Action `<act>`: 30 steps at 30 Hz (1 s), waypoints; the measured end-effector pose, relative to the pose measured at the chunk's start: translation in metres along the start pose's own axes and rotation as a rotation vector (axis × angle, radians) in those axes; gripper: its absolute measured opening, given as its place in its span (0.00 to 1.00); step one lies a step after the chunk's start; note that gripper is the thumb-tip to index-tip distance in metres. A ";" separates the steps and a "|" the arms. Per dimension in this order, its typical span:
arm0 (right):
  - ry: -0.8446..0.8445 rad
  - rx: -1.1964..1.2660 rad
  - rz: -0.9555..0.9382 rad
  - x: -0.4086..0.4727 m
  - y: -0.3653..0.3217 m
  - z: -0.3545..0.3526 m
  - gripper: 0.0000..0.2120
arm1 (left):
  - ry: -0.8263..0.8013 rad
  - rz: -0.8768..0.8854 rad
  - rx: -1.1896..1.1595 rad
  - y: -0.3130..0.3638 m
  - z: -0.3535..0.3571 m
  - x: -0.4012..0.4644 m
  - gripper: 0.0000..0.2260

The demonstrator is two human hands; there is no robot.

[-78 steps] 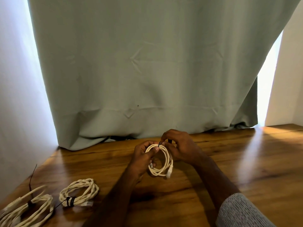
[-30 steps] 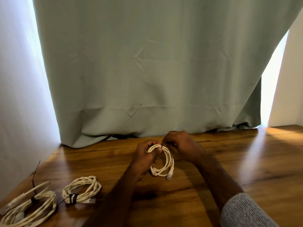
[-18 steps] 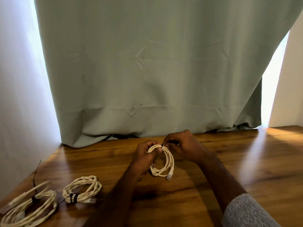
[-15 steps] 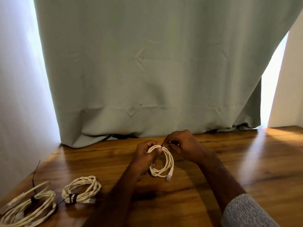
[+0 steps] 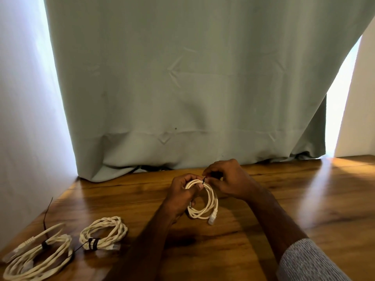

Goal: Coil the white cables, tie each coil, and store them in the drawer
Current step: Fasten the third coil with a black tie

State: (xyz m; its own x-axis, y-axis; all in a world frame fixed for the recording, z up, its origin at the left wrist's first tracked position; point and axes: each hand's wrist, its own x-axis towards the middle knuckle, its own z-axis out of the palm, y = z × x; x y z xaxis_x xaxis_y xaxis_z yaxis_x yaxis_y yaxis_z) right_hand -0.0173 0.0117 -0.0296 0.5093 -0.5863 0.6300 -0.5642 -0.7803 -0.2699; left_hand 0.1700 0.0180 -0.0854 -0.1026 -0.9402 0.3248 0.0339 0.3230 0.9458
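Above the middle of the wooden table (image 5: 304,199), the left hand (image 5: 179,196) grips a white cable coil (image 5: 210,201) while the right hand (image 5: 229,180) pinches a black tie (image 5: 204,178) at its top. Two tied coils (image 5: 103,233) lie near left.

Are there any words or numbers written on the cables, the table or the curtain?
None: no word, number or sign can be read anywhere.
The white cable coil in the left hand and right hand: plain, its plug too small to show any marking.
The two tied coils, the curtain and the wooden table: no writing.
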 end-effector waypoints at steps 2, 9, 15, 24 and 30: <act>0.029 0.066 0.051 -0.001 -0.001 0.002 0.10 | -0.008 0.001 -0.014 0.001 0.001 0.000 0.05; -0.001 0.079 0.105 0.003 -0.002 0.012 0.05 | 0.001 0.003 0.034 0.002 0.000 0.001 0.03; 0.050 0.054 0.143 0.006 -0.007 0.018 0.02 | 0.034 0.021 0.066 0.000 0.003 0.003 0.03; -0.105 -0.193 0.124 0.006 -0.009 0.023 0.06 | 0.054 0.033 0.102 -0.002 0.002 0.003 0.03; 0.015 0.135 0.138 0.001 -0.002 0.026 0.04 | 0.050 0.017 0.045 -0.004 0.000 0.004 0.04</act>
State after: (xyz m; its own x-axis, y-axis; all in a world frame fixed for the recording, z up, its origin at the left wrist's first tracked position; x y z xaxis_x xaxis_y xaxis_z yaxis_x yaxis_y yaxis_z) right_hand 0.0016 0.0069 -0.0472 0.4230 -0.6872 0.5906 -0.5354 -0.7154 -0.4489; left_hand 0.1694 0.0131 -0.0885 -0.0529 -0.9385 0.3413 -0.0100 0.3423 0.9395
